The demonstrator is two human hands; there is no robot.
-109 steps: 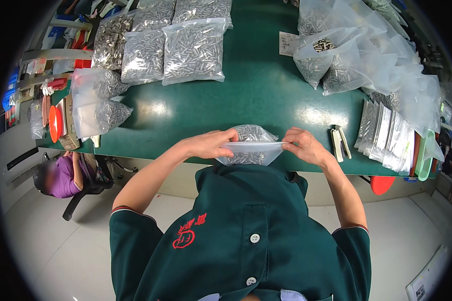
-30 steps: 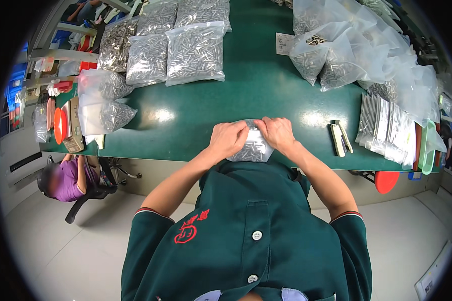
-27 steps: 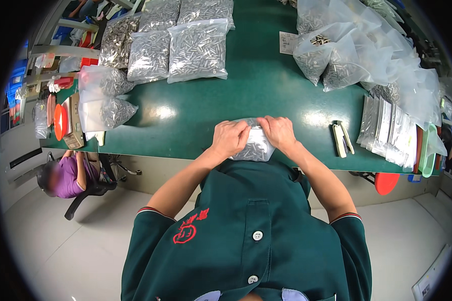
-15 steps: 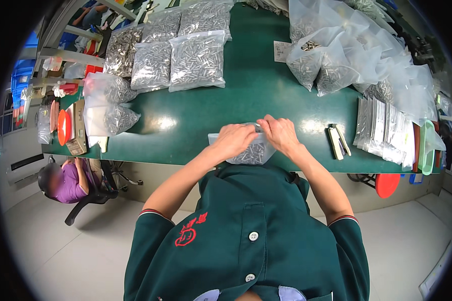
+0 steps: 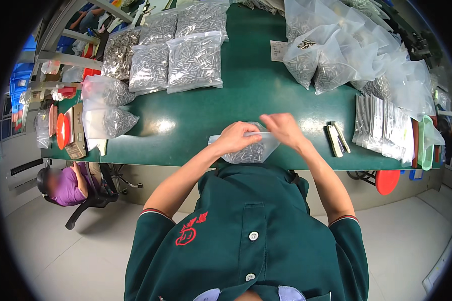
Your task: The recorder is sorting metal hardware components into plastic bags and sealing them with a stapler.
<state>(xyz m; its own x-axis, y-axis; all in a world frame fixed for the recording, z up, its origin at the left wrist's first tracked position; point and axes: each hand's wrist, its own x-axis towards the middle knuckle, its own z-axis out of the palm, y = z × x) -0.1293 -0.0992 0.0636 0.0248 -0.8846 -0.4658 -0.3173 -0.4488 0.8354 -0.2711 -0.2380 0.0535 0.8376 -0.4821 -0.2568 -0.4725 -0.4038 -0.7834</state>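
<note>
A clear plastic bag (image 5: 249,153) of small metal pins lies at the table's front edge, right before me. My left hand (image 5: 237,137) is closed on its upper edge, thumb and fingers pinching the plastic. Just above the bag's right top corner is my right hand (image 5: 285,131), its fingers stretched toward the left and a little blurred. Nothing shows between those fingers; whether the hand's underside touches the bag is hidden.
Filled flat bags (image 5: 195,62) lie at the back left, with two smaller bags (image 5: 120,122) nearer. Open bags of metal parts (image 5: 336,72) crowd the back right. A cream and black stapler (image 5: 338,140) and stacked flat packets (image 5: 379,130) sit rightward. A person (image 5: 68,185) sits at left.
My right hand has come off the bag's top edge, rising slightly and opening its fingers. My left hand keeps its pinch on the bag, shifted only a little.
</note>
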